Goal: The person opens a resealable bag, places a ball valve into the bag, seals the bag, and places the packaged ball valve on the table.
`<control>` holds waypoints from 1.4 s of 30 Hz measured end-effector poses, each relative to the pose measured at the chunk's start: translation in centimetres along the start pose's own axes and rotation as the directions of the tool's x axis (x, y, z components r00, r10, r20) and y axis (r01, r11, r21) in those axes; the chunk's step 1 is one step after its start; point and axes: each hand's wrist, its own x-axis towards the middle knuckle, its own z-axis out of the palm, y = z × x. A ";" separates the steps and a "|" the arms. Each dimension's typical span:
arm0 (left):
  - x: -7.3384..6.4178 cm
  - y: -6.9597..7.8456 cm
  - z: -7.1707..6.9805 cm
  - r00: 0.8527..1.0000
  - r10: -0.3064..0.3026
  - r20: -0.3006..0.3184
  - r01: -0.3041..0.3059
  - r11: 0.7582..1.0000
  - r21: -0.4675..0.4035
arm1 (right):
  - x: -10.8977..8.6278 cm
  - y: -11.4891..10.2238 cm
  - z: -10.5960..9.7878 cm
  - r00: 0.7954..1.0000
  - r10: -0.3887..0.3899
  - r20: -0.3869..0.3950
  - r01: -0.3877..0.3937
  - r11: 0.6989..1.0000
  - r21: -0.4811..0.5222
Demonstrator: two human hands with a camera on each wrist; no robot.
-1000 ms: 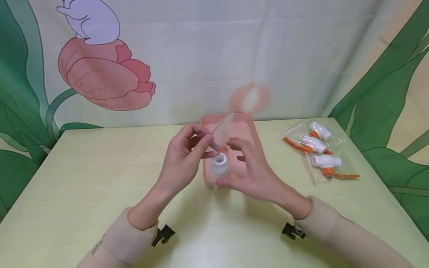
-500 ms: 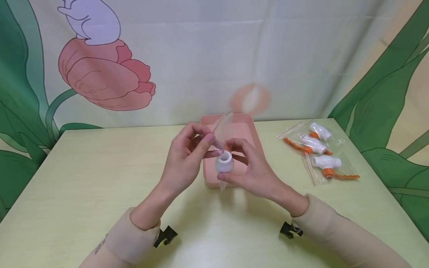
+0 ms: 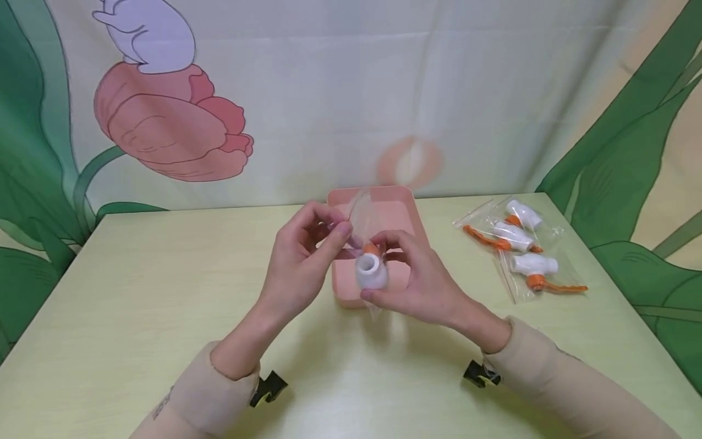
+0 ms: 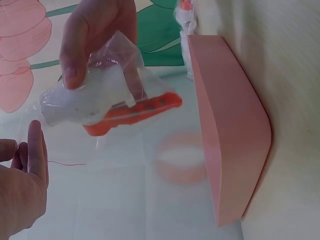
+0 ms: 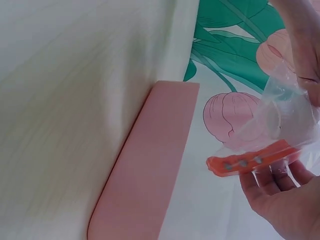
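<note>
My left hand [image 3: 301,256] pinches the top edge of a clear zip bag [image 3: 360,214] between thumb and fingers. Inside the bag is a white plastic ball valve [image 3: 372,272] with an orange handle [image 4: 137,114]. From the other side, my right hand [image 3: 425,280] grips the valve through the film, thumb beneath it and fingers behind. One round opening of the valve faces the head camera. In the right wrist view, the handle [image 5: 250,159] points down toward the table, with right-hand fingers [image 5: 265,187] close beside it. Both hands are raised above the table.
Behind and below the hands, a pink tray [image 3: 397,210] stands at the table's back edge. Several similar bagged valves [image 3: 534,264] lie at the right. A printed curtain [image 3: 329,91] hangs behind the table [image 3: 164,292].
The valve has shifted slightly right and now turns its opening more toward the head camera. My right fingers have closed in around it. The left hand stays nearly still at the bag's edge.
</note>
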 end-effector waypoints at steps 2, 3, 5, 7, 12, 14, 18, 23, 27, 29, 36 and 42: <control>-0.1 -0.1 -0.2 1.000 0.001 0.000 -0.001 1.000 0.016 | -0.1 0.0 -0.1 1.000 -0.005 0.015 0.005 0.999 -0.046; -0.1 -0.1 -0.3 1.000 0.003 -0.001 -0.003 1.000 0.017 | -0.1 -0.1 -0.1 1.000 -0.006 0.024 0.008 0.998 -0.065; -0.1 -0.2 -0.4 1.000 0.003 -0.002 -0.003 1.000 0.018 | -0.2 -0.1 -0.2 0.999 -0.006 0.032 0.009 0.995 -0.103; -0.2 -0.2 -0.5 1.000 0.000 -0.005 0.000 1.000 0.007 | -0.3 -0.2 -0.4 0.999 -0.002 0.035 0.007 0.990 -0.141; -0.2 -0.3 -0.6 1.000 -0.022 -0.013 0.022 1.000 -0.004 | -0.7 -0.3 -0.8 0.999 0.018 0.040 -0.009 0.976 -0.219; -0.2 -0.3 -0.6 0.999 -0.040 -0.010 0.040 0.999 -0.014 | -0.9 -0.3 -1.1 0.999 0.017 0.044 -0.006 0.971 -0.238; -0.2 -0.5 -0.6 0.997 -0.076 0.007 0.076 0.996 -0.036 | -1.4 -0.3 -1.5 0.999 0.010 0.052 0.005 0.960 -0.281; -0.2 -0.6 -0.6 0.993 -0.117 0.027 0.118 0.993 -0.025 | -2.0 -0.4 -2.2 0.998 0.049 0.038 -0.034 0.941 -0.336; -0.2 -0.8 -0.6 0.989 -0.140 0.040 0.140 0.990 0.000 | -2.5 -0.3 -2.9 0.996 0.087 0.011 -0.076 0.925 -0.372; -0.2 -0.9 -0.7 0.988 -0.150 0.046 0.149 0.989 0.017 | -2.7 -0.2 -3.3 0.995 0.102 -0.005 -0.096 0.914 -0.395; -0.4 -1.1 -0.9 0.980 -0.185 0.075 0.180 0.981 0.067 | -3.4 0.4 -4.7 0.982 0.165 -0.095 -0.190 0.880 -0.436; -0.5 -1.3 -0.9 0.971 -0.210 0.115 0.196 0.973 0.121 | -3.8 1.2 -6.1 0.962 0.211 -0.171 -0.269 0.825 -0.496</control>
